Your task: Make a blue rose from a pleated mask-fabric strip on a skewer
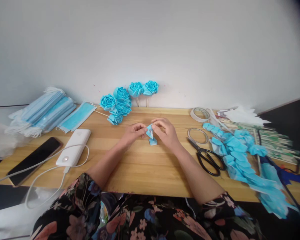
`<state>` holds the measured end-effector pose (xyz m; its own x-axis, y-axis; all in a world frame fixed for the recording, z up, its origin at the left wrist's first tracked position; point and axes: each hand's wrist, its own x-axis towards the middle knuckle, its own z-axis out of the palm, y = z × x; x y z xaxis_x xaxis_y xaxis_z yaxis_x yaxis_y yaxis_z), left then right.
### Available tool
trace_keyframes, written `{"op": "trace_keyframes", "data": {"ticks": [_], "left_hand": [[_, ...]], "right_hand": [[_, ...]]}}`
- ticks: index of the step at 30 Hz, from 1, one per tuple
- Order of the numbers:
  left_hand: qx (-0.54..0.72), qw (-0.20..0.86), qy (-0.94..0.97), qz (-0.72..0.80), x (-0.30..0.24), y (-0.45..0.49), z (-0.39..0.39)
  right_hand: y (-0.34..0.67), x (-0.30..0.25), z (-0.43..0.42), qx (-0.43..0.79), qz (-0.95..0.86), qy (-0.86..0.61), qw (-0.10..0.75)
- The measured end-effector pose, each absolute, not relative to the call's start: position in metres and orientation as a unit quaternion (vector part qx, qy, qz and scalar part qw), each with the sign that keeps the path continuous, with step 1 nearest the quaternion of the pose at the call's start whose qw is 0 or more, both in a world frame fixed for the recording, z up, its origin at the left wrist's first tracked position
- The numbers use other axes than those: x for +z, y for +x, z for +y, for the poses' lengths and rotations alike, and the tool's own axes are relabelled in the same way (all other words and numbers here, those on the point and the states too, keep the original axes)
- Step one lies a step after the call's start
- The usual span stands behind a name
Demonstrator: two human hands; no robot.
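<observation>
Over the middle of the wooden table (150, 176), my left hand (135, 133) and my right hand (165, 131) pinch a small folded piece of blue and white mask fabric (150, 131) between them. Both hands are closed at the fingertips. Just below, a second small blue folded piece (153, 142) shows; whether it joins the held one I cannot tell. Behind my hands several blue fabric flowers (122, 105) on thin sticks lie or lean by the wall. To the right of my right hand are black-handled scissors (210, 160), with a roll of tape (198, 136) by their tips.
At left sit stacked face masks (46, 110), a single mask (77, 116), a phone (36, 160) and a white power bank (73, 148) with its cable. At right lie many folded blue pieces (240, 153), a wider tape roll (200, 114), white scraps (245, 116) and packaged sticks (275, 138).
</observation>
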<state>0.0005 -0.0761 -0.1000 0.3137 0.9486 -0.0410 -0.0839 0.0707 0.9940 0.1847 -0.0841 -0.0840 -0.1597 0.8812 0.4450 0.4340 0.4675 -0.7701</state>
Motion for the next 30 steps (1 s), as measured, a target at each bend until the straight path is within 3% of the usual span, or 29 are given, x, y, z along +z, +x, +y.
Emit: {"op": "trace_keyframes", "data": {"ticks": [11, 19, 30], "left_hand": [[0.446, 0.615, 0.536, 0.368, -0.112, -0.001, -0.073], [0.498, 0.643, 0.472, 0.34, -0.106, 0.0, -0.07], [0.433, 0.594, 0.55, 0.396, -0.099, 0.004, -0.079]], "right_hand": [[0.175, -0.096, -0.081, 0.461, -0.532, -0.477, 0.526], [0.183, -0.101, -0.074, 0.472, -0.469, -0.503, 0.551], [0.174, -0.103, -0.081, 0.482, -0.465, -0.5, 0.549]]}}
